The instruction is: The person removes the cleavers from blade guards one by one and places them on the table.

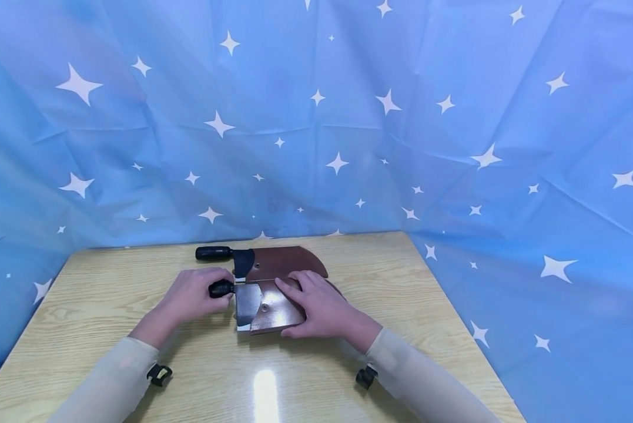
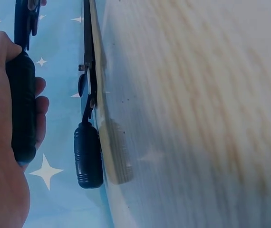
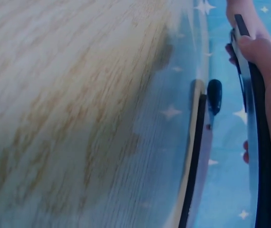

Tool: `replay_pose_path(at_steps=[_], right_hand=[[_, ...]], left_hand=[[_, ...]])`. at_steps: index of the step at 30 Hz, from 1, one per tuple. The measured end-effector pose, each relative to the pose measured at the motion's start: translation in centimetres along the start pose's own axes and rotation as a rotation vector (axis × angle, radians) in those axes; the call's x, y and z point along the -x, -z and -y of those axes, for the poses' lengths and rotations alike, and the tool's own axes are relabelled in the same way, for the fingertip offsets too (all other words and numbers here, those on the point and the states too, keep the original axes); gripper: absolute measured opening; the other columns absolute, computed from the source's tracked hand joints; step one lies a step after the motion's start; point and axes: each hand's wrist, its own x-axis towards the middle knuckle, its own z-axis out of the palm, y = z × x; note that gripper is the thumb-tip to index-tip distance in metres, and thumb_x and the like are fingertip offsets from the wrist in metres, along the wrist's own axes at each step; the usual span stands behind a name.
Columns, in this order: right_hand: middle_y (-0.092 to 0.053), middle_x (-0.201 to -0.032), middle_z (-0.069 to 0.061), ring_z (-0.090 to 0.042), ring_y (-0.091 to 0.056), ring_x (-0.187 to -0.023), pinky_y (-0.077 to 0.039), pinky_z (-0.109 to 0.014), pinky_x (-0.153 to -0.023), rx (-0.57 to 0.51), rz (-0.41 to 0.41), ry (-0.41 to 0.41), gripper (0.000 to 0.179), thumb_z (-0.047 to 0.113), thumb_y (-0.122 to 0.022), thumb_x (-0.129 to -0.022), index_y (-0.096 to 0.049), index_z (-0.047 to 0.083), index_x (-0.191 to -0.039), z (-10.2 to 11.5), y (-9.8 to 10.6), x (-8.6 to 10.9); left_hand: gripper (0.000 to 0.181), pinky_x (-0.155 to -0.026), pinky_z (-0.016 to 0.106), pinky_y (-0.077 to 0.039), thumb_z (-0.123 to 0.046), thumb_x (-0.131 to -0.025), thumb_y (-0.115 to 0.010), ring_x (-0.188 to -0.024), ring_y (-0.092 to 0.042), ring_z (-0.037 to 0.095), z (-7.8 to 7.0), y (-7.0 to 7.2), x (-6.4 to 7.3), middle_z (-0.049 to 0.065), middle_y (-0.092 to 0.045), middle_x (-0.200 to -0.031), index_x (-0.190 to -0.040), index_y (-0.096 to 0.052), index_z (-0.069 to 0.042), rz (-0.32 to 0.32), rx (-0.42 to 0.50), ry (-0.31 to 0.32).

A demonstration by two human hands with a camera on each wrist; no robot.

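Observation:
Two cleavers with black handles show in the head view, each with its blade in a brown leather sheath. My left hand (image 1: 202, 291) grips the handle (image 2: 21, 107) of the nearer cleaver, fingers curled round it. On that cleaver's sheath (image 1: 274, 308) lies my right hand (image 1: 318, 305); the right wrist view shows thumb and fingertips on opposite sides of it. This cleaver is held up above the table. Behind it, the other cleaver's sheath (image 1: 284, 262) lies flat, its handle (image 1: 213, 253) pointing left. A dark strap with a snap crosses each sheath near the handle.
The wooden table (image 1: 443, 352) has its back edge just behind the farther cleaver. A blue curtain with white stars (image 1: 316, 147) hangs behind and along the right side. Black wrist bands (image 1: 159, 374) sit on both sleeves.

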Motion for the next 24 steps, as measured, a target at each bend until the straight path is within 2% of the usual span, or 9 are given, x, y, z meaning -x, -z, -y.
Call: replay_pose_path(at_steps=[9,17,24], right_hand=[[-0.048,-0.158,-0.014,-0.030,-0.049,-0.143,-0.040,-0.049,-0.124,-0.007,-0.020,0.011,0.114,0.088,-0.067,-0.089,-0.034,0.022,-0.175,-0.01,-0.02,0.06],[-0.049,-0.158,-0.014,-0.029,-0.050,-0.142,-0.039,-0.047,-0.125,-0.001,-0.011,-0.002,0.115,0.088,-0.068,-0.088,-0.034,0.021,-0.175,0.09,0.13,0.20],[-0.047,-0.159,-0.012,-0.028,-0.047,-0.144,-0.039,-0.047,-0.125,-0.003,0.015,-0.025,0.115,0.087,-0.069,-0.088,-0.032,0.023,-0.176,0.09,0.23,0.36]], left_hand=[[0.027,-0.065,0.039,-0.053,-0.029,-0.084,-0.087,-0.074,-0.065,0.009,0.20,-0.17,0.13,-0.012,-0.079,-0.098,-0.110,-0.078,-0.027,-0.030,0.007,0.000],[0.028,-0.068,0.042,-0.055,-0.030,-0.085,-0.088,-0.078,-0.069,0.013,0.20,-0.19,0.07,-0.010,-0.080,-0.102,-0.112,-0.079,-0.027,-0.021,0.004,-0.002],[0.029,-0.065,0.040,-0.055,-0.031,-0.086,-0.087,-0.076,-0.068,0.013,0.02,-0.02,0.08,-0.007,-0.080,-0.103,-0.113,-0.078,-0.024,-0.019,-0.021,-0.026]])
